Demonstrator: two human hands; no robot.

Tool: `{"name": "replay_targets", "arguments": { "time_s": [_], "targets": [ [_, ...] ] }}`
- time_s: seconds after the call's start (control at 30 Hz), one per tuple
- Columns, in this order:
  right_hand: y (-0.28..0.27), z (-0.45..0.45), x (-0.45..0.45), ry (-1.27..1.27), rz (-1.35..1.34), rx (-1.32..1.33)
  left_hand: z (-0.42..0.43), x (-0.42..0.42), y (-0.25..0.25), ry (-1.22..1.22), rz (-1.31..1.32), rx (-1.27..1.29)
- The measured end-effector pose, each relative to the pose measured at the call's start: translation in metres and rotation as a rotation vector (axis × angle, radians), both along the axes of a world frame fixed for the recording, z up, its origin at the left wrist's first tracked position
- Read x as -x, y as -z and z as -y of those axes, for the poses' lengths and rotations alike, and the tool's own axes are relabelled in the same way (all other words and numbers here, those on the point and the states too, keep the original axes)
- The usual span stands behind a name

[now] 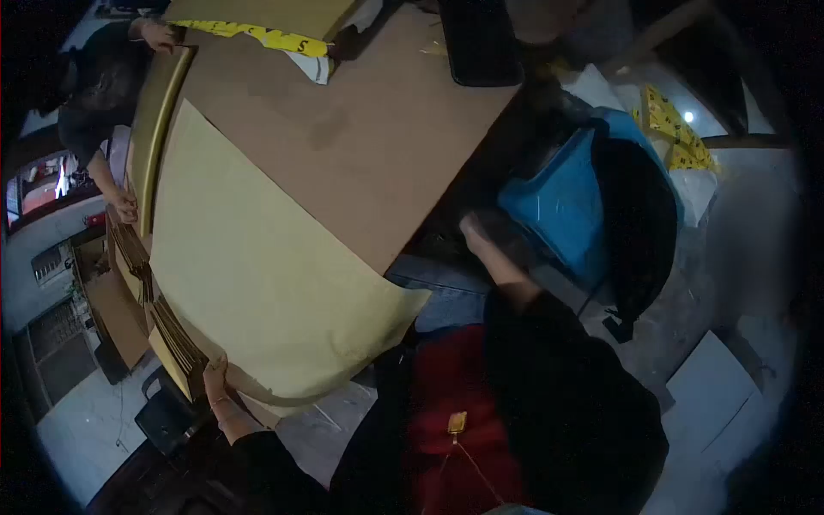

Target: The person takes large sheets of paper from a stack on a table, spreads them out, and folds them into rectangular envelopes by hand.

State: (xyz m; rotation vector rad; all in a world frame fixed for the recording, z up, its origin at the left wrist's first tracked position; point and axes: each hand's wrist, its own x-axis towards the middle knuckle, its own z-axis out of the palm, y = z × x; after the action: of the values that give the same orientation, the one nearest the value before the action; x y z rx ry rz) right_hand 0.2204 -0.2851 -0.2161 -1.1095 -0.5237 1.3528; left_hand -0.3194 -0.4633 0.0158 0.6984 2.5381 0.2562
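My left hand (218,384) is at the near end of a stack of folded brown sheets (178,343), its fingers closed on the stack's edge. Beside it, a large pale yellow sheet (266,266) lies over a brown board (343,137), its near edge curling up. My right hand (475,236) is past the board's right edge, over a dark area near a blue plastic bag (558,197). Its fingers are blurred and dim, so their pose is unclear.
At the upper left a co-worker's hands (124,206) are at a gold-edged roll (163,129). Yellow printed tape (257,36) and a black phone-like object (481,43) lie at the board's far side. A black bag (639,223) hangs at right; white sheets (717,382) lie below.
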Motion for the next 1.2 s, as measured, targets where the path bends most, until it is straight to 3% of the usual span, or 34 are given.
{"name": "replay_targets", "arguments": {
  "time_s": [0.13,0.23,0.3,0.43,0.5,0.73,0.8,0.9,1.0,1.2],
  "targets": [
    [0.036,-0.041,-0.003,-0.092,-0.089,0.035,0.018,0.014,0.004,0.129,0.183,-0.2],
    [0.049,-0.039,-0.005,-0.141,-0.145,0.074,0.018,0.03,0.009,-0.044,0.118,-0.147],
    [0.054,-0.022,0.001,-0.195,-0.169,0.12,0.018,0.032,0.007,-0.085,-0.007,0.081],
    [0.057,-0.005,0.011,-0.268,-0.2,0.16,0.02,0.035,0.014,-0.085,0.113,0.008],
    [0.058,-0.021,0.006,-0.246,-0.21,0.147,0.016,0.029,0.015,-0.081,-0.071,-0.002],
    [0.06,-0.052,-0.01,-0.211,-0.228,0.104,-0.008,0.001,0.009,-0.067,-0.068,0.065],
    [0.059,-0.036,0.003,-0.285,-0.234,0.119,-0.006,0.016,0.008,-0.221,-0.098,0.239],
    [0.056,-0.017,0.026,-0.392,-0.238,0.125,0.007,0.018,0.011,-0.144,0.041,-0.005],
    [0.049,-0.007,0.042,-0.445,-0.224,0.117,0.037,0.08,0.02,-0.098,0.103,0.072],
    [0.026,-0.005,0.069,-0.558,-0.107,0.006,0.014,0.034,0.029,-0.196,0.212,-0.097]
  ]
}}
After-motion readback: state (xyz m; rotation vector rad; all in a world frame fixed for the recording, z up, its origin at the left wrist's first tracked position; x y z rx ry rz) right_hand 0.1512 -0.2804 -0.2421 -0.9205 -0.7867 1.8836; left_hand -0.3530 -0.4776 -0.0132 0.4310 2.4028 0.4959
